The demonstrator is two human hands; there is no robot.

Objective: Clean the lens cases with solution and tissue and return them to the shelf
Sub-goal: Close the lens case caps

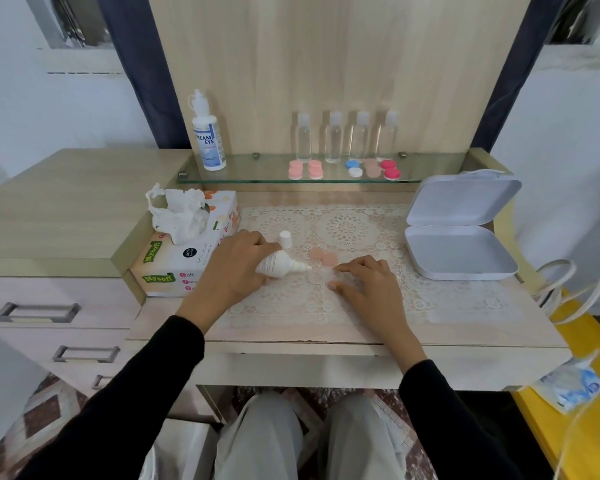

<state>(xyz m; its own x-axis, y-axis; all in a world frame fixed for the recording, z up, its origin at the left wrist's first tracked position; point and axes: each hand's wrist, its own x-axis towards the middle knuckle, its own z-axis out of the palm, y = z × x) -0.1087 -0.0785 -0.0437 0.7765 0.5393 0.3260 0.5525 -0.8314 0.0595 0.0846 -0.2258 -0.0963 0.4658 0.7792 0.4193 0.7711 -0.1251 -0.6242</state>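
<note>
Lens case [322, 276] sits open on the lace mat [361, 306] in the middle of the bench [326, 336], just off the nozzle of the small solution bottle [280, 265]. The case body is pale and near-transparent, hard to make out. Its two peach caps [323, 256] lie side by side on the mat just behind it.

Left hand [238, 268]: fingers wrapped round the small solution bottle, which is tipped near horizontal with the nozzle pointing right at the case. The bottle's white cap [285, 239] stands upright on the mat just behind that hand.

Right hand [364, 282]: index fingertip and thumb sit either side of the case, other fingers loosely bent on the mat. Cannot tell if they actually pinch it.

Glass shelf [257, 176] at the back carries five more lens cases [315, 169] in a row: two pink, one blue/white, one peach, one red. Four clear bottles [333, 136] stand behind them, and a large solution bottle [207, 133] is at the left end.

Tissue box [184, 258] is left of the mat, with a tissue [177, 209] pulled up out of it. White box [461, 251] is to the right, lid open.
</note>
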